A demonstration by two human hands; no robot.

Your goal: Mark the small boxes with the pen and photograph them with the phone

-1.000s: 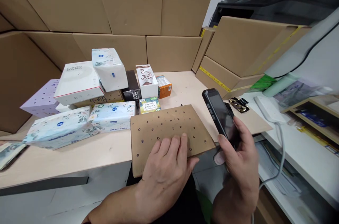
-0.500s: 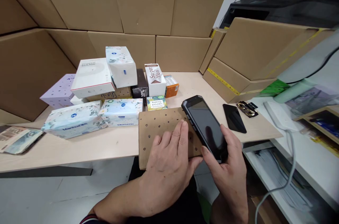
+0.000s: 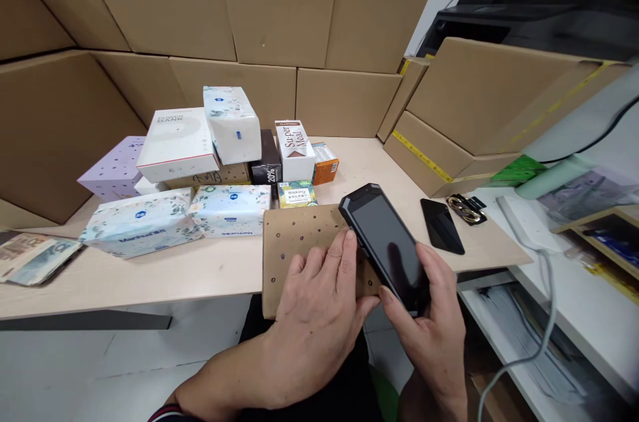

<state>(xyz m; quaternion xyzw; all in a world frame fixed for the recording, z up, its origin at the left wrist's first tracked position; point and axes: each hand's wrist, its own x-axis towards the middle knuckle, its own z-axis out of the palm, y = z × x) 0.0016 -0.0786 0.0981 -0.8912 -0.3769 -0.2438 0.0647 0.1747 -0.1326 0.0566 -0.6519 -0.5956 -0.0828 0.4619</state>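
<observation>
My right hand (image 3: 424,315) is closed around the lower end of a black, thick-framed smartphone (image 3: 383,235), tilted with its dark screen facing up. A brown cardboard box with small dark rings (image 3: 294,239) lies beneath, at the front edge of the table. Across its top rests my left hand (image 3: 322,299), fingers stretched out. The left fingertips meet the phone's left side edge, and its thumb reaches toward the lower corner of the phone. The box's lower part is hidden by this hand. Right of the phone, a second black phone (image 3: 442,225) lies flat on the table.
Tissue packs (image 3: 140,221), a white power bank box (image 3: 176,142), a purple box (image 3: 114,166) and a Super Meal box (image 3: 295,152) stand at the left and back. Banknotes (image 3: 37,259) lie far left. A coiled cable (image 3: 466,209) sits right. Cardboard boxes (image 3: 279,12) wall the back.
The view has shifted slightly. The held phone has turned and slid a little within the right hand's grip; the left hand stays on the box.
</observation>
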